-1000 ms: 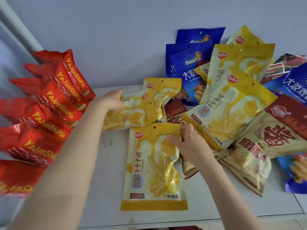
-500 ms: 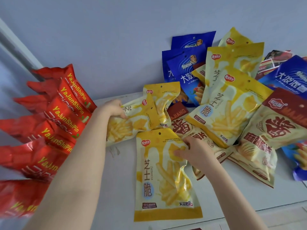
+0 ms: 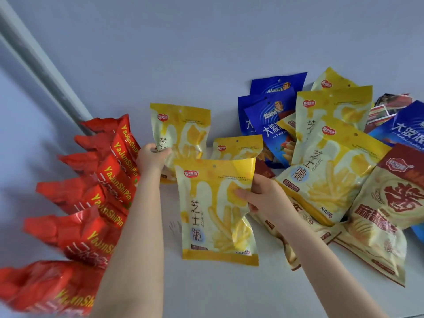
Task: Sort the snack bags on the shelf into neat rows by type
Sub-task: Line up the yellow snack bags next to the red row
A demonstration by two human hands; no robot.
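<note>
Just beside the red row (image 3: 103, 187), the left hand (image 3: 151, 159) grips the rear yellow bag (image 3: 183, 131) upright. The right hand (image 3: 263, 198) pinches the front yellow bag (image 3: 213, 214), likely aligning a second row.

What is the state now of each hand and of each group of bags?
Left hand: grips back yellow bag, held upright.
Right hand: grips front yellow bag, held upright.
Red bags: overlapping row at left.
Blue bags: leaning at the wall, partly covered.
Brown bags: lying in the pile.
</note>
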